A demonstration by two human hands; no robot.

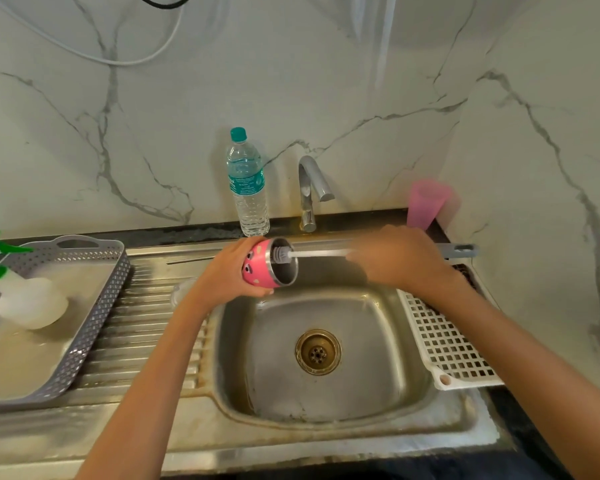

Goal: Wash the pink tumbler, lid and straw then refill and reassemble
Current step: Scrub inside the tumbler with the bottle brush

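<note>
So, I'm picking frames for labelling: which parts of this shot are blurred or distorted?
Head view: the pink tumbler in the left hand is fairly sharp; the bottle brush in the right hand is smeared; the pink cup by the wall and the spray bottle at the left edge are soft; the sink edges bow from the wide lens.

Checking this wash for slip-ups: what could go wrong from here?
The pink tumbler is held sideways above the sink by the left hand alone; a hard push of the bottle brush from the right hand could knock it loose. The brush handle's far end lies near the pink cup and might tip it.
</note>
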